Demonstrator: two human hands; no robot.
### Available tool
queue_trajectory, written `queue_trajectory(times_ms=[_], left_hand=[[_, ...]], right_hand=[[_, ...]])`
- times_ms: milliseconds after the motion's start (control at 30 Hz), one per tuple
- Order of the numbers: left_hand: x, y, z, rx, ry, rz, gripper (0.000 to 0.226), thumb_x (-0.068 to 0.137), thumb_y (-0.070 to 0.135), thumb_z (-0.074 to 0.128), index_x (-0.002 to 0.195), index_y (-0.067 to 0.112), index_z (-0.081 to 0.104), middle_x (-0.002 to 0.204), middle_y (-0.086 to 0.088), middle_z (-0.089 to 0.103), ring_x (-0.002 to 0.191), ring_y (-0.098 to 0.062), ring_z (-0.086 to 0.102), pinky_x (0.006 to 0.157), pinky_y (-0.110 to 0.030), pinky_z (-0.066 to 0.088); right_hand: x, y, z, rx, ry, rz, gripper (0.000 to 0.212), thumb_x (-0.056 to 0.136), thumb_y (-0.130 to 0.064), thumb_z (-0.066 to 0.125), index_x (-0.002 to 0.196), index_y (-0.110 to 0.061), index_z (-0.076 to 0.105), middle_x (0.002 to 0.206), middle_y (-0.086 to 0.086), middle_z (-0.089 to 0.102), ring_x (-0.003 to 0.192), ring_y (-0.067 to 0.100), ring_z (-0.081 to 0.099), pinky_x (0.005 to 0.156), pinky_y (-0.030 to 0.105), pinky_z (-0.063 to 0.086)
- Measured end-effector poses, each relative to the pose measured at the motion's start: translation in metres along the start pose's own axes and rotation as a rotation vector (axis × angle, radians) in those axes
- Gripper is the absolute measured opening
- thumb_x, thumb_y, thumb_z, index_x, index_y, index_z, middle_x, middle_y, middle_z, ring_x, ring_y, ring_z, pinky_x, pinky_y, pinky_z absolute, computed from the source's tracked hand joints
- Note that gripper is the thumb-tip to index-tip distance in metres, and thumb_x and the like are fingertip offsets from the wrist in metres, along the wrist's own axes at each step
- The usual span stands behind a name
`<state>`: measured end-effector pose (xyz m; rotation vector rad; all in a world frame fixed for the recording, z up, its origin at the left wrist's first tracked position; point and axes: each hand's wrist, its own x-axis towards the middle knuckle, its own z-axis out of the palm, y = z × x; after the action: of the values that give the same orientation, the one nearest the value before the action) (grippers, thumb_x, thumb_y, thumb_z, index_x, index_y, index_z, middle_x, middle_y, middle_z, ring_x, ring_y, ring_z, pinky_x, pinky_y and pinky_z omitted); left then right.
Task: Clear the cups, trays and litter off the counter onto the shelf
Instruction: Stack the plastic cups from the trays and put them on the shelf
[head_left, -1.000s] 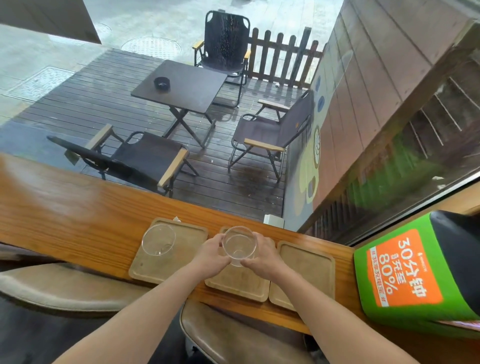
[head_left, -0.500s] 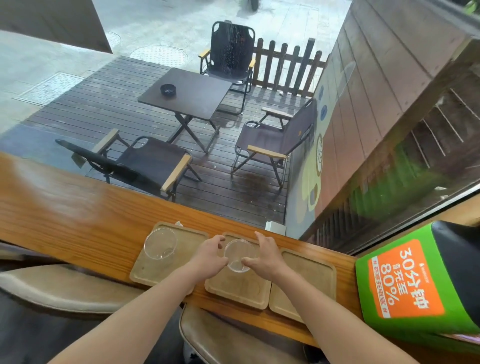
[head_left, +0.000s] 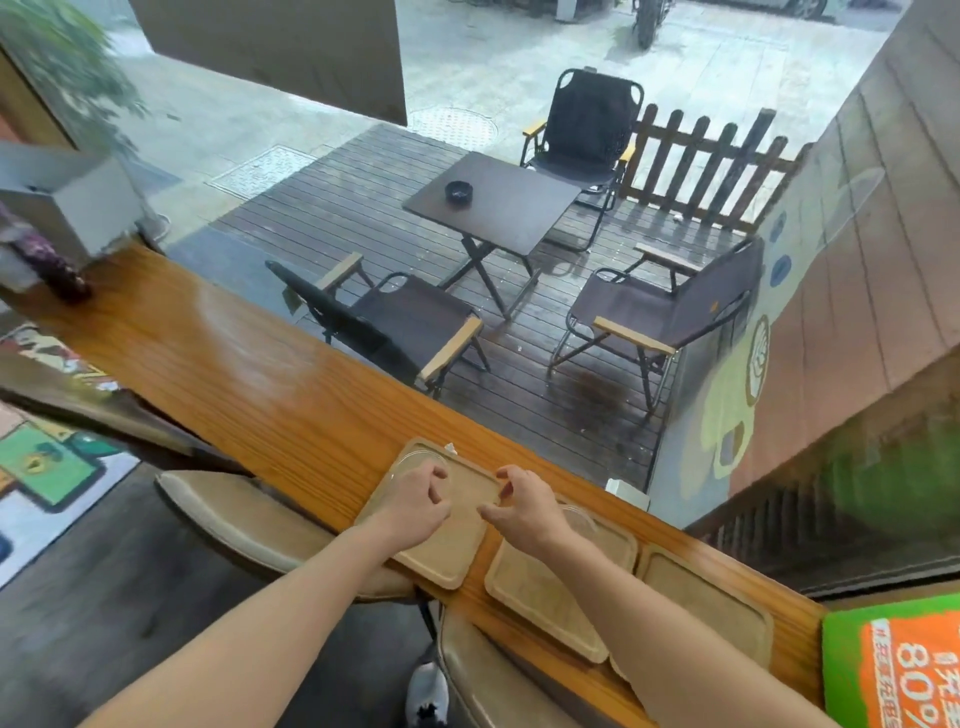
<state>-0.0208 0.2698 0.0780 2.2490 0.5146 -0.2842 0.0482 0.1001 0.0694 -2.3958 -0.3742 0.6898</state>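
**Hands above the left tray, cup just beyond the left fingers**

The wooden counter (head_left: 249, 374) runs diagonally from the upper left of the frame to the lower right, along a window. Three wooden trays lie on it side by side in the lower centre: the left tray (head_left: 457, 551), the middle tray (head_left: 540, 587) and the right tray (head_left: 711, 603).

Both forearms enter from the bottom edge. The left hand (head_left: 415, 504) hovers over the left tray, fingers loosely curled and holding nothing. The right hand (head_left: 524, 506) hovers over the gap between the left and middle trays, fingers half-curled and holding nothing.

A clear cup (head_left: 415, 460) stands at the far end of the left tray, just beyond the left fingers; whether they touch it cannot be determined. The left hand is the nearer. A second clear cup (head_left: 576, 517) stands on the middle tray, largely hidden behind the right hand.

A small white scrap (head_left: 450, 447) lies at the far edge of the left tray, just beside the first cup. It is probably litter.

A green-and-orange sign (head_left: 893, 670) occupies the lower right corner, well apart from the hands. Padded stools (head_left: 244, 514) sit below the counter. Nothing stands between either hand and its nearer cup.
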Motion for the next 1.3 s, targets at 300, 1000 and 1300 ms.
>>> queue_trajectory(times_ms=[300, 1000, 1300], left_hand=[[-0.002, -0.051, -0.024, -0.015, 0.018, -0.132, 0.034, 0.085, 0.023, 0.069, 0.115, 0.026, 0.054, 0.085, 0.005, 0.064, 0.080, -0.010, 0.060, 0.066, -0.026, 0.048], [0.057, -0.103, 0.020, -0.128, -0.036, -0.187, 0.075, 0.076, 0.037, 0.079, 0.139, 0.028, 0.039, 0.129, 0.003, 0.053, 0.108, -0.013, 0.049, 0.086, -0.028, 0.040], [0.058, -0.087, 0.012, -0.134, -0.078, -0.112, 0.081, 0.071, 0.041, 0.083, 0.140, 0.034, 0.042, 0.130, 0.009, 0.055, 0.116, -0.012, 0.051, 0.089, -0.026, 0.039]], right_hand=[[0.014, -0.026, 0.036, 0.045, -0.108, 0.045, 0.071, 0.084, -0.037, 0.076, 0.143, -0.021, 0.040, 0.098, -0.007, 0.060, 0.085, 0.008, 0.058, 0.068, 0.021, 0.046], [0.065, -0.009, 0.106, 0.200, -0.096, 0.077, 0.076, 0.077, -0.021, 0.081, 0.142, -0.026, 0.041, 0.134, -0.002, 0.052, 0.124, 0.018, 0.050, 0.100, 0.032, 0.042], [0.062, -0.006, 0.086, 0.333, -0.085, 0.116, 0.076, 0.075, -0.026, 0.085, 0.138, -0.035, 0.043, 0.110, -0.016, 0.048, 0.107, 0.017, 0.057, 0.090, 0.046, 0.056]])
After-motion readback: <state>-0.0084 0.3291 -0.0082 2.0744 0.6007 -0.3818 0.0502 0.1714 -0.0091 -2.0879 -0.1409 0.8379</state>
